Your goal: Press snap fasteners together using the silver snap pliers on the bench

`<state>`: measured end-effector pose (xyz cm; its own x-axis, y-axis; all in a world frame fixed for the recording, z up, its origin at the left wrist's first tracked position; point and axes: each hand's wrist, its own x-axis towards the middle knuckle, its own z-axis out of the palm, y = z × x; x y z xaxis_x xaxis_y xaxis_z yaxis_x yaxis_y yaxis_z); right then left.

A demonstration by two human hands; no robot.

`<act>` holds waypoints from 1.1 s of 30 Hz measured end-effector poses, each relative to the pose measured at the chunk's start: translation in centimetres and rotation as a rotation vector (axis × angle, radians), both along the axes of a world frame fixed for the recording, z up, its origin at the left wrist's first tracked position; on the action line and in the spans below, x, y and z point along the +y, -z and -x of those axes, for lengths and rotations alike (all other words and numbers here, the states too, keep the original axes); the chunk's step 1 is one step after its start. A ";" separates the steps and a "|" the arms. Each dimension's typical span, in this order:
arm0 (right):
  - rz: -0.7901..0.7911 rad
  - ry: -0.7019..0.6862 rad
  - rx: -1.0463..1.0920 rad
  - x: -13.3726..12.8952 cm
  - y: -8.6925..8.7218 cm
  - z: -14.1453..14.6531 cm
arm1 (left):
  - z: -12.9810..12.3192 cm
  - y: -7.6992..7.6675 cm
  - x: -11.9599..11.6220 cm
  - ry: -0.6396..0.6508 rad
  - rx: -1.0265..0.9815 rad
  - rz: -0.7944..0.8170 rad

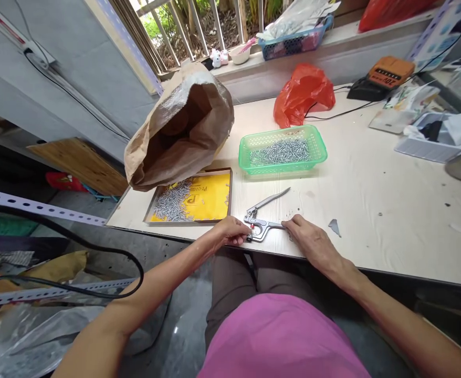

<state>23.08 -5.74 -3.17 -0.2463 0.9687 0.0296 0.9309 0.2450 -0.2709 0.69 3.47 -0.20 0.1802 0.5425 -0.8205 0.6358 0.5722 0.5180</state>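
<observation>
Hand pliers [262, 226] lie at the near edge of the pale table [372, 210], between the person's hands. Long axis: roughly parallel to that edge, head toward the person's left, handles toward the right. The handles stand apart; the upper one slants away from the person.

Right hand [313, 241]: thumb and fingers pinch the end of the lower handle. Left hand [231, 231]: fingers bunched at the head; whether they pinch a small part cannot be told.

Containers: a green basket [281, 169], beyond the pliers, holds a spread of small metal pieces [283, 151]. A shallow tray [231, 191], left of the pliers, has a yellow lining [210, 197], with similar pieces heaped mostly at its left end. A brown paper bag [155, 126] gapes toward the person, overlapping the tray's far side in view; its contents are indiscernible.
</observation>
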 end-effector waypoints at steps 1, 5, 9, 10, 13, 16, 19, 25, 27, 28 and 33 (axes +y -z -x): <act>0.014 -0.001 -0.009 0.0 -0.2 0.0 | 0.0 0.0 0.1 0.004 -0.008 0.006; 0.040 -0.058 0.013 0.8 -1.3 -0.7 | -0.2 -0.4 0.0 0.006 -0.029 0.017; -0.075 -0.172 -0.022 3.8 -1.7 -2.4 | -0.5 -1.0 -0.2 0.003 -0.024 0.015; -0.074 -0.193 -0.058 4.7 -1.7 -2.7 | -0.5 -1.0 -0.2 0.005 -0.023 0.015; 0.044 -0.260 -0.149 7.3 -1.5 -3.2 | -0.2 -0.8 -0.3 0.004 -0.019 0.013; 0.151 -0.306 -0.179 8.7 -1.7 -3.0 | 0.1 -0.3 -0.3 -0.006 -0.028 0.008; 0.151 -0.306 -0.186 8.8 -2.2 -2.6 | 0.2 -0.1 -0.4 -0.008 -0.035 -0.001; 0.118 -0.288 -0.191 8.2 -2.3 -2.4 | -0.1 -0.3 -0.7 0.001 -0.006 -0.038; 0.120 -0.282 -0.188 8.1 -2.3 -2.4 | -0.1 -0.4 -0.7 0.010 0.004 -0.046; 0.121 -0.279 -0.187 8.0 -2.3 -2.3 | -0.1 -0.5 -0.8 0.012 0.005 -0.049; 0.095 -0.275 -0.186 7.8 -2.5 -2.2 | 0.0 -0.7 -1.1 0.007 -0.002 -0.060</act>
